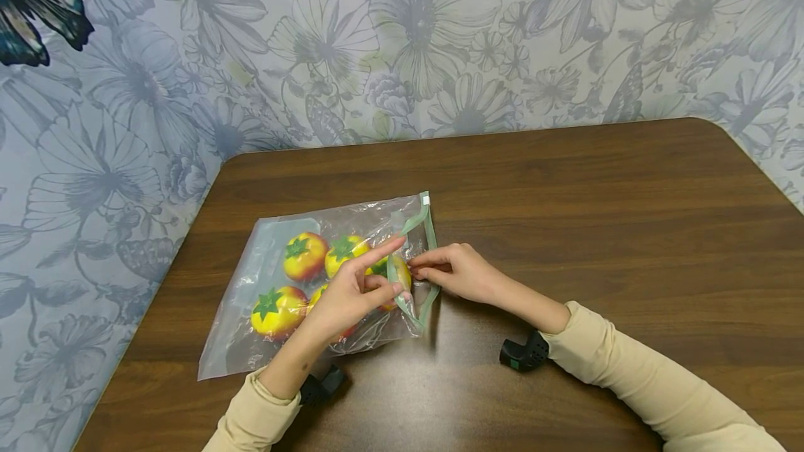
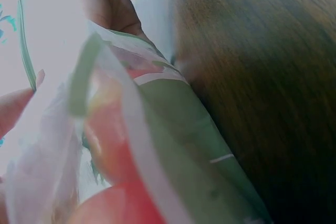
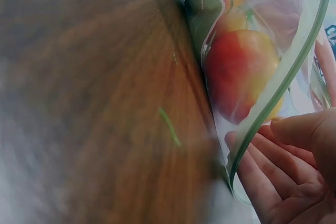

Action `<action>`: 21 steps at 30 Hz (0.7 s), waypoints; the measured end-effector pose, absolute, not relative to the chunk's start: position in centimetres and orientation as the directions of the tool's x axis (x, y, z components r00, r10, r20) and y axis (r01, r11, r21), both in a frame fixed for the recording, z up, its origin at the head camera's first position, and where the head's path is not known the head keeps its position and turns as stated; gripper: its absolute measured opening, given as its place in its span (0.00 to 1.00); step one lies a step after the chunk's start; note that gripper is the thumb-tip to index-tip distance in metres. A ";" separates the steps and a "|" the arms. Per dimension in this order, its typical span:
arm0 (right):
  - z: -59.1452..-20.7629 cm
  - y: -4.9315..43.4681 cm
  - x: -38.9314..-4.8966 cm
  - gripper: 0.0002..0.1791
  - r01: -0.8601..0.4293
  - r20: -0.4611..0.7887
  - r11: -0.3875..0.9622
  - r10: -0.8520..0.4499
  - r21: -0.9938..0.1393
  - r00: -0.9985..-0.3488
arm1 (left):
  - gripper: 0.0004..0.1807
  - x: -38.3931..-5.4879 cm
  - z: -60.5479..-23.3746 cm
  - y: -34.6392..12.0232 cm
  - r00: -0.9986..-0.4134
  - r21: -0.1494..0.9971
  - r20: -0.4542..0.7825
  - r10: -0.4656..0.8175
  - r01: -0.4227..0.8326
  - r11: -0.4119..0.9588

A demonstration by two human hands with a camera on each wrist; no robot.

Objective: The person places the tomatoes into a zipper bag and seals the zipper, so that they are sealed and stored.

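Note:
A clear zip bag (image 1: 235, 340) with a green closure strip lies on the table, its mouth spread apart towards the right. Several red-and-yellow tomatoes (image 1: 305, 255) with green leafy tops are inside. My left hand (image 1: 348, 298) reaches over the bag and pinches the lip of its mouth, the index finger stretched out along the strip. At the mouth, my right hand (image 1: 465, 270) has its fingertips beside the nearest tomato (image 3: 241, 74). In the right wrist view its fingers lie fairly straight behind the green strip (image 3: 281, 90), thumb tip close to that tomato.
The brown wooden table (image 1: 597, 229) extends to the right and behind the bag. Floral-patterned cloth (image 1: 408, 54) hangs along the back and left. Black wrist cameras (image 1: 524, 352) sit below both cuffs, close over the tabletop.

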State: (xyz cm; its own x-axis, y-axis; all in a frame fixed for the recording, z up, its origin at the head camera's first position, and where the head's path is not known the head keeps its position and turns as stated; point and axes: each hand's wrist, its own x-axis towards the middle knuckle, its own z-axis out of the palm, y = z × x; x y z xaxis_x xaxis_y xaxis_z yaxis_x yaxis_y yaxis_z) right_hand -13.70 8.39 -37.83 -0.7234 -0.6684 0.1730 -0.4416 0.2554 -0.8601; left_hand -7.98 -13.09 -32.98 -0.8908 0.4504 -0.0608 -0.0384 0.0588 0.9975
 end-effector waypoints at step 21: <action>-37.4 8.8 -13.7 0.11 -0.424 0.163 0.241 -0.676 -0.873 -0.719 | 0.34 -8.1 -33.0 -13.1 -0.885 0.998 -0.053 0.462 -0.036 0.045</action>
State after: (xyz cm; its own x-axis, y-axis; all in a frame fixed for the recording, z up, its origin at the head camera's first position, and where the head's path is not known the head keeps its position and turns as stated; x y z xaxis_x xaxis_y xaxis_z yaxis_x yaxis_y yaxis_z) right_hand -13.74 8.77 -37.36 -0.7188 -0.6759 0.1627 -0.4245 0.2414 -0.8727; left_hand -8.09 -13.06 -33.03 -0.8855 0.4617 -0.0526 -0.0358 0.0452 0.9983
